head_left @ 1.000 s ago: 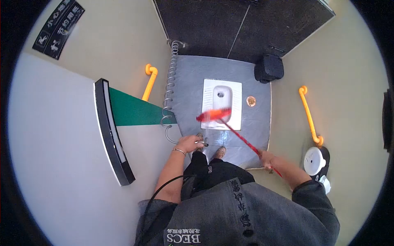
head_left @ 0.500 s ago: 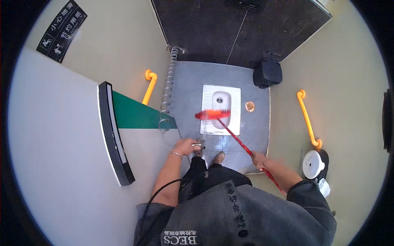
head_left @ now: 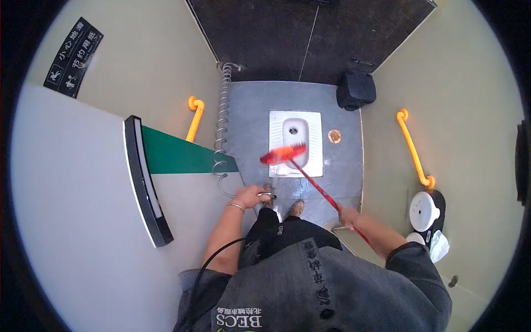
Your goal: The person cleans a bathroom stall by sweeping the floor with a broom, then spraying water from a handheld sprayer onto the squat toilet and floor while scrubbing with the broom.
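My left hand [head_left: 246,196] is closed around a metal spray nozzle [head_left: 267,195] at the end of a clear coiled hose [head_left: 222,119]. A faint stream of water seems to run from the nozzle toward the broom head. My right hand [head_left: 348,216] grips the red handle of a broom [head_left: 314,184]. Its orange-red bristle head [head_left: 283,154] is held tilted over the lower part of the white squat toilet [head_left: 317,133]; whether it touches the bowl I cannot tell.
A black bin [head_left: 355,89] stands in the back right corner, and a round brass drain [head_left: 334,136] lies right of the toilet. Yellow grab bars [head_left: 412,146] are on both side walls. A paper dispenser [head_left: 424,212] hangs at right. The grey floor [head_left: 340,180] looks wet.
The broom head has tilted, its right end now higher, and its handle has swung slightly. My left hand keeps hold of the nozzle. The whole view has shifted a little.
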A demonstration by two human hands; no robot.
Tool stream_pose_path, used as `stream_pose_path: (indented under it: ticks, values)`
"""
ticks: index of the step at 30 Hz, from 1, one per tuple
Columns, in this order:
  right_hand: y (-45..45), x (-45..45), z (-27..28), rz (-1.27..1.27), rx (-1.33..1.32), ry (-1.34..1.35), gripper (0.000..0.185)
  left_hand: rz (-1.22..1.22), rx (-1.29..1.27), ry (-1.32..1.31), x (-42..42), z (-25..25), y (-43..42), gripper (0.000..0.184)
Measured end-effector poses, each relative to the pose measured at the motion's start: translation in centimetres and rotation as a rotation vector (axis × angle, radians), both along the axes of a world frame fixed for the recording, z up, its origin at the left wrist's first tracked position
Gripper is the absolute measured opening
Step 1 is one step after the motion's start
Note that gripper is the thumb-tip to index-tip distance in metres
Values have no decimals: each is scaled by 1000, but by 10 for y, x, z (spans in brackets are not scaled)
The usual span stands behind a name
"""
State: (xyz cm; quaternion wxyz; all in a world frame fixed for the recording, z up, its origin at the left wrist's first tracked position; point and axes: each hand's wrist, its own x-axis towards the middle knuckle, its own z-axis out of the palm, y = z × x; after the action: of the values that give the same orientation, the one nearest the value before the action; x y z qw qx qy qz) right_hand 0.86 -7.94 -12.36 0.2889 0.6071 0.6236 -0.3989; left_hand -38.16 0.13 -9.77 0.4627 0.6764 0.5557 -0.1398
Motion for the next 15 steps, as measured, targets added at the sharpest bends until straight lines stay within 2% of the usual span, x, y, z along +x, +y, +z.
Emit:
stream_pose_path:
  ticks: [1, 3, 5, 7, 9, 10, 12, 14, 15]
  values:
    - [-2, 1, -4, 8, 0, 2, 44, 8, 0, 2, -1, -2, -4, 39]
    - [-5, 1, -14, -73, -183, -20, 51, -23, 50, 2, -2, -10, -8, 39]
    - [6, 5, -88, -118, -87, 59, 49, -17, 15, 17, 1, 6, -6, 39]
    - [53, -30, -27, -390, -156, 83, 48, -19, -29, 23, 9, 10, -13, 39]
    - [63, -37, -1, -527, -12, 128, 33, -37, -49, 13, 11, 7, -15, 38]
    - [49, -31, 2, -552, -14, 120, 33, -62, -55, 6, 11, 4, -14, 38]
    - [11, 2, 9, -269, 308, 182, 39, -52, -61, -43, 16, 0, -15, 38]
    - [-37, 30, 46, -309, 179, 62, 45, -51, -73, -139, 24, -4, -17, 36]
    - [-76, 54, 34, -333, 222, 99, 46, -43, -82, -223, 29, -6, -17, 35]
